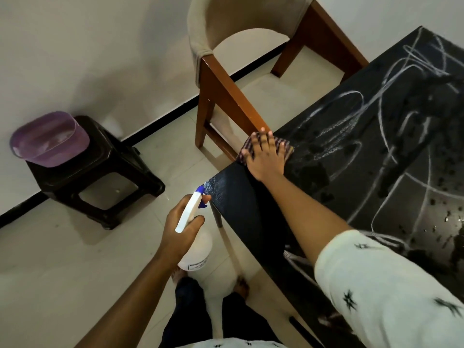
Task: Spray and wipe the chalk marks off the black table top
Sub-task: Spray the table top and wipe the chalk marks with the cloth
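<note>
The black table top (251, 197) fills the right side, covered with white chalk marks (391, 126) and wet spray droplets. My right hand (266, 156) lies flat with spread fingers on a checked cloth (244, 149), pressing it onto the table's left edge. A strip of the top nearest the corner looks clean. My left hand (182, 229) grips a white spray bottle (194, 249) with a blue nozzle, held off the table just left of its corner, above the floor.
A wooden chair with a beige seat (226, 86) stands against the table's far left edge. A dark plastic stool (100, 172) carrying a purple basin (47, 139) sits by the wall at left. My feet stand on the tiled floor below.
</note>
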Demonstrator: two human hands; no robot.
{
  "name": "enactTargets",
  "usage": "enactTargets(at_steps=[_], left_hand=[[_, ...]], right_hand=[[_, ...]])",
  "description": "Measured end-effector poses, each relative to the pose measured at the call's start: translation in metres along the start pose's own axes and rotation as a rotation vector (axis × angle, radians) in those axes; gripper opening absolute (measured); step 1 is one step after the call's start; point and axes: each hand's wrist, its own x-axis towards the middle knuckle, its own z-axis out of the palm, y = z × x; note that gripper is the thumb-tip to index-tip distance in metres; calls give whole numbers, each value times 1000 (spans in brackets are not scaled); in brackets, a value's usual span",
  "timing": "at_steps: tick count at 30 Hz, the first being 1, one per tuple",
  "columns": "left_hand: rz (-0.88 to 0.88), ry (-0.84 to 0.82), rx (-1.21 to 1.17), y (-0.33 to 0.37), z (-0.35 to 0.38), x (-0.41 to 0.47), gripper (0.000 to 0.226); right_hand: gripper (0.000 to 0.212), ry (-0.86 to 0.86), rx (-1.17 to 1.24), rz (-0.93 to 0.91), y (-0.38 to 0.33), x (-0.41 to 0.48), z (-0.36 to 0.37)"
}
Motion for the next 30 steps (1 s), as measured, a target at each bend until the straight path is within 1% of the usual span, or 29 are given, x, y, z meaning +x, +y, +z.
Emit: enactTargets(at_steps=[2,4,6,8,10,11,14,16,18,19,22,24,26,30], left_hand=[[-21,9,-18,-2,-1,-2,63],[-18,16,-37,-3,-2,-5,57],[-8,17,-48,-4,-4,-8,53],[-4,9,-53,-6,-6,-9,46],[11,1,-71,-5,-8,-12,41],[20,-6,-78,-4,-9,-12,41],[31,-17,-75,0,-11,-10,41],[37,-13,-77,1,-14,-8,43],[33,-7,-80,3,-15,-7,47],[29,-8,-84,3,-15,-8,47],[3,1,-99,3,-16,-9,40],[-5,16,-103,-1,-19,-10,41],[-11,20,-97,-3,-23,-9,42],[-13,19,-72,-6,-24,-9,45]], right_hand=[[66,-20,-9,11,-3,12,-3],[67,-2,-31,-31,-4,-9,3],[68,30,-46,-125,-7,-58,18],[69,63,-28,-254,-15,-125,38],[72,44,-17,-346,-20,-183,56],[73,28,-27,-362,-20,-198,62],[74,-2,-62,-394,-17,-184,62],[73,-46,-75,-458,-22,-149,50],[69,-72,-79,-462,-31,-103,36],[68,-58,-79,-421,-36,-78,28],[66,-36,-61,-214,-41,-12,6],[64,-65,-85,-150,-42,3,2],[61,-84,-122,-209,-49,-14,8],[63,-62,-163,-503,-74,-101,35]])
